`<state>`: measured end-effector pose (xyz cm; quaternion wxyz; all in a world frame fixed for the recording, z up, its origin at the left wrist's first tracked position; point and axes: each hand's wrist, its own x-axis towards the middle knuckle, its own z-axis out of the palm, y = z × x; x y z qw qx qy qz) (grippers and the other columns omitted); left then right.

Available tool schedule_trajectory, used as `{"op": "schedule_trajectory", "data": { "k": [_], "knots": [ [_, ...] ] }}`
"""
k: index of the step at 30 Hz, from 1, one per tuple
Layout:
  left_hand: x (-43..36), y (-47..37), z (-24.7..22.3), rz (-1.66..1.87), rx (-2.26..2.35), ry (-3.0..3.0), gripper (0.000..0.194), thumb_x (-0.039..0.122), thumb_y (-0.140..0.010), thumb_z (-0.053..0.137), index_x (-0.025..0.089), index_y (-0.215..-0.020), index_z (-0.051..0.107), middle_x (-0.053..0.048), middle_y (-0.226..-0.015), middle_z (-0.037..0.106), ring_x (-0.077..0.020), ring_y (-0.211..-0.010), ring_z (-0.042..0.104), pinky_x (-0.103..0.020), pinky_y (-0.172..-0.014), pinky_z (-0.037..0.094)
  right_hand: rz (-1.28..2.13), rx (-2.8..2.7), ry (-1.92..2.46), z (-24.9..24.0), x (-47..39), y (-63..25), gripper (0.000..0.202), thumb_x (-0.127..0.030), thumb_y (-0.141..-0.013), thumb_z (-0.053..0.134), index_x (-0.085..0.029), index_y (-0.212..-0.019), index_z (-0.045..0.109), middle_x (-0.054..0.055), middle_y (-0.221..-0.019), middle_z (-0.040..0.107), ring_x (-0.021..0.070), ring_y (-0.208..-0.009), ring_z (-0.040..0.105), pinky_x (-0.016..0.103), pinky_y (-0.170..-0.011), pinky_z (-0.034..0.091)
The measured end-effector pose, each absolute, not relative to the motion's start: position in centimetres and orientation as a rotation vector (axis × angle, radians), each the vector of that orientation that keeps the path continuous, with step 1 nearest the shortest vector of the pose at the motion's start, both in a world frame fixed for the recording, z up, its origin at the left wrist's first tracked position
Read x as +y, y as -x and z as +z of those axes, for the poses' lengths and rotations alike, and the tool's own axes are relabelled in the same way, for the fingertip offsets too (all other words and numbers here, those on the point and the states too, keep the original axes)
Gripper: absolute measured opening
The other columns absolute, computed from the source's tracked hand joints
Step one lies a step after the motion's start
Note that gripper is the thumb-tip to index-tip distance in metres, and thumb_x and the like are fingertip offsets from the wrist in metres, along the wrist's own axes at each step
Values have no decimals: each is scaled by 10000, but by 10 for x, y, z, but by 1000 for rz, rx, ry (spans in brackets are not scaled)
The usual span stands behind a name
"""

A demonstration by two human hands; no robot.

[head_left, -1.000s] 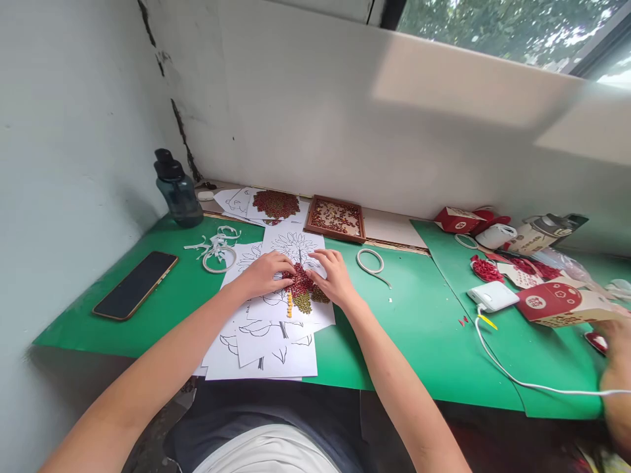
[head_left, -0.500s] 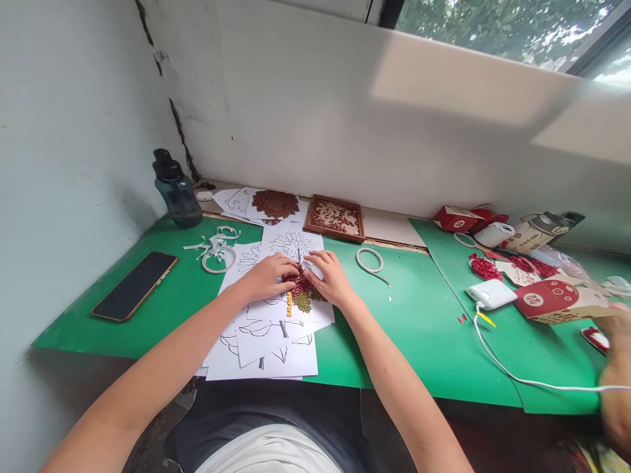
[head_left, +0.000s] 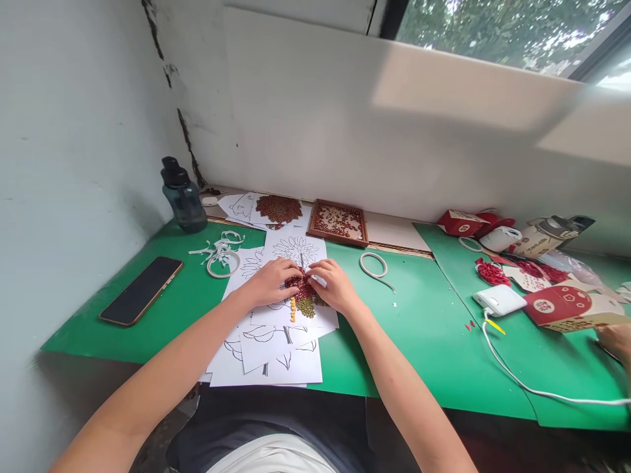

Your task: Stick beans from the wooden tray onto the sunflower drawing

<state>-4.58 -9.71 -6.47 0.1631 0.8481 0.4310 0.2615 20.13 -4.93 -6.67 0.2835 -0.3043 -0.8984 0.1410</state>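
Dark red beans (head_left: pixel 302 287) cover part of a drawing on a white sheet (head_left: pixel 261 316), with green beans (head_left: pixel 306 307) and a short column of yellow pieces (head_left: pixel 293 310) below them. My left hand (head_left: pixel 274 282) rests at the left edge of the red beans, its fingers curled and close together. From the right, my right hand (head_left: pixel 331 282) touches the same patch, its thumb and fingers bent inward. Whatever the fingertips pinch is too small to make out. A flower outline (head_left: pixel 296 247) shows above the hands.
Behind the sheets stands a wooden tray of beans (head_left: pixel 338 222), beside a bean-covered picture (head_left: pixel 279 209). A bottle (head_left: pixel 183 197) and phone (head_left: pixel 141 290) are left. White cord (head_left: pixel 373 264), a white device (head_left: pixel 499 299) and a red box (head_left: pixel 562 305) near another person's hand (head_left: pixel 616 340) are right.
The whole view has shifted slightly, with the table lower and further right. My hands stay at the red beans with small finger movements. The other person's arm shows less at the right edge.
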Motion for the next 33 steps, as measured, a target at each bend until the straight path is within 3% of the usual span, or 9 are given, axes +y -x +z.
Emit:
{"op": "schedule_trajectory", "data": {
  "k": [7,23,26,33],
  "knots": [
    [-96,46,-66,751,1252,-2431,236,297,-1006,679,260,-1235,725,-74,-1291,697,-301,-1248,606,-517,-1087,502,346,-2495,778,-62,-56,-195,230,-66,-957,635,-250,-1014,762,63,-1049,776,249,-965,653,410,-858,566],
    [-96,46,-67,779,1226,-2463,210,310,-998,686,264,-1194,744,-75,-1296,713,-303,-1241,630,-525,-1080,500,297,-2501,761,-62,-59,-193,215,-120,-1003,600,-258,-967,761,59,-957,771,239,-901,651,393,-805,550],
    [-96,45,-67,776,1218,-2460,211,320,-1009,671,267,-1200,746,-76,-1293,715,-301,-1232,639,-527,-1074,505,225,-2375,809,-62,-59,-193,214,-137,-1024,581,-257,-992,755,72,-1021,776,249,-946,664,414,-853,544],
    [-97,45,-66,752,1242,-2455,210,297,-1005,684,265,-1208,725,-68,-1303,715,-300,-1240,637,-515,-1065,505,286,-2472,811,-65,-58,-194,224,-90,-986,601,-253,-973,755,64,-978,755,235,-915,654,373,-793,546]
  ]
}}
